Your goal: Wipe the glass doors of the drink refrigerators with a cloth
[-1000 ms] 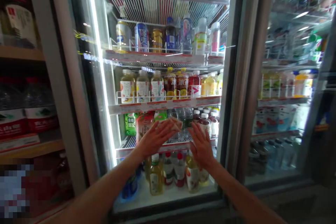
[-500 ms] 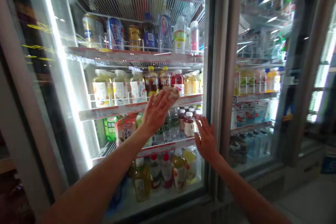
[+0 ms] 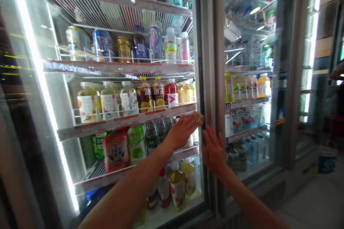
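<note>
My left hand (image 3: 184, 130) reaches across to the right edge of the glass door (image 3: 185, 171), its fingers stretched flat toward the frame. Under its fingertips is a pale, crumpled cloth (image 3: 199, 117), mostly covered by the hand and blurred. Close by on the right, my right hand (image 3: 213, 146) lies against the metal door frame (image 3: 209, 61) with fingers extended and nothing in it. Behind the glass, red-capped and white-capped drink bottles (image 3: 177, 186) stand low down, and a red juice bottle (image 3: 171, 93) stands on the shelf above my left hand.
Lit shelves hold cans (image 3: 102, 44), tea bottles (image 3: 145, 94) and drink pouches (image 3: 116, 150). A bright light strip (image 3: 40, 89) runs down the left side. Another glass-door cooler (image 3: 247, 121) adjoins on the right. A bucket (image 3: 327, 159) stands on the floor farther right.
My left hand has slid right and down across the glass with the cloth, to the door's edge. My right hand stays at the frame. The view has shifted right.
</note>
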The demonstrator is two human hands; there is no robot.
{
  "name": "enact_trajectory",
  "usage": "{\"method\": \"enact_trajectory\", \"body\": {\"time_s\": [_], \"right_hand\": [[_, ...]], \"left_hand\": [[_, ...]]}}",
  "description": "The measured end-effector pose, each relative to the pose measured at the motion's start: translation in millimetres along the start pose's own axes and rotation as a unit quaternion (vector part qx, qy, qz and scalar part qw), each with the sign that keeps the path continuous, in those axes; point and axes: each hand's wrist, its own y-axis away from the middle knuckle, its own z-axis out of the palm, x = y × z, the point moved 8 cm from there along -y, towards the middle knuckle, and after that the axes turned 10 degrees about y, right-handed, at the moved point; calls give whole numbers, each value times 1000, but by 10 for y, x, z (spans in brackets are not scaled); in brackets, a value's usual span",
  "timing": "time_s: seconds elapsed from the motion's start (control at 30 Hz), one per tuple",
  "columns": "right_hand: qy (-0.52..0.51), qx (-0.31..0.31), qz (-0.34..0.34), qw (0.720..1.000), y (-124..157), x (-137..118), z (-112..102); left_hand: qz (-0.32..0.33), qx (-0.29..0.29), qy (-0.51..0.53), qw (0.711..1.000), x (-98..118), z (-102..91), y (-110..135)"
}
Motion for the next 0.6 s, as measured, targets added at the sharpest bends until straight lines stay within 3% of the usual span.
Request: {"method": "enact_trajectory", "body": {"time_s": [0.1, 0.13, 0.27, 0.43, 0.5, 0.6], "right_hand": [[5, 2, 3, 1000, 18, 87, -48], [5, 4, 6, 1000, 18, 118, -65], [9, 17, 20, 1000, 4, 192, -107], [12, 12, 8, 1000, 17, 144, -77], [7, 17, 10, 1000, 34, 134, -82], [3, 17, 15, 1000, 63, 123, -74]], "left_hand": [[102, -27, 8, 994, 293, 131, 12], [101, -21, 7, 995, 303, 130, -10], [-6, 15, -3, 1000, 172, 111, -107], [125, -45, 28, 991, 604, 394, 158], [112, -46, 19, 992, 611, 407, 248], [43, -27, -3, 999, 468, 306, 342]]}}
